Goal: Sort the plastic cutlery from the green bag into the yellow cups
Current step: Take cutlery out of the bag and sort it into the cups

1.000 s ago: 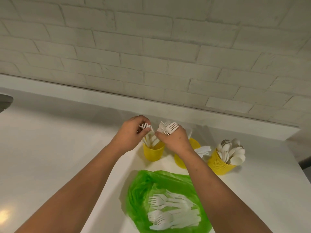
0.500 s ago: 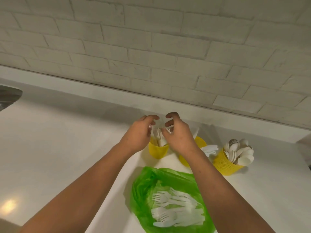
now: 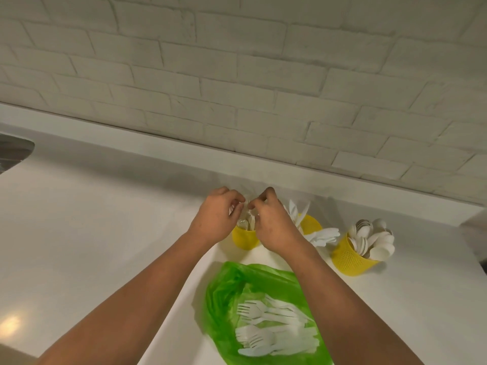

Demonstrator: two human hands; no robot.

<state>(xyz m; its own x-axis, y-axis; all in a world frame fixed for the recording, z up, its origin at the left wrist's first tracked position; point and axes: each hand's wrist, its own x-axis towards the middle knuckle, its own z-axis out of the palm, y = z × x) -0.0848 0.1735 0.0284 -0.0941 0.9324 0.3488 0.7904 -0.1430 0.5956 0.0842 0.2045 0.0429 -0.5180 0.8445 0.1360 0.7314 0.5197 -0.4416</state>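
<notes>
White surface (image 3: pixel 92 233): green bag (image 3: pixel 224 299) lies flat at the near edge with forks (image 3: pixel 274 327) piled on it. Three yellow cups stand in a row behind it: left cup (image 3: pixel 243 239), middle cup (image 3: pixel 311 223) with knives (image 3: pixel 322 235), right cup (image 3: pixel 347 256) with spoons (image 3: pixel 374 238). Left hand (image 3: pixel 217 219) and right hand (image 3: pixel 275 227) sit curled over the left cup, fingertips among the cutlery standing in it; can't tell if either grips a piece.

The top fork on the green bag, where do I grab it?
Pinch the top fork by its long flat handle, reaching down from above on the right side. Its prongs point left on the green bag, and the handle runs off to the right.
</notes>
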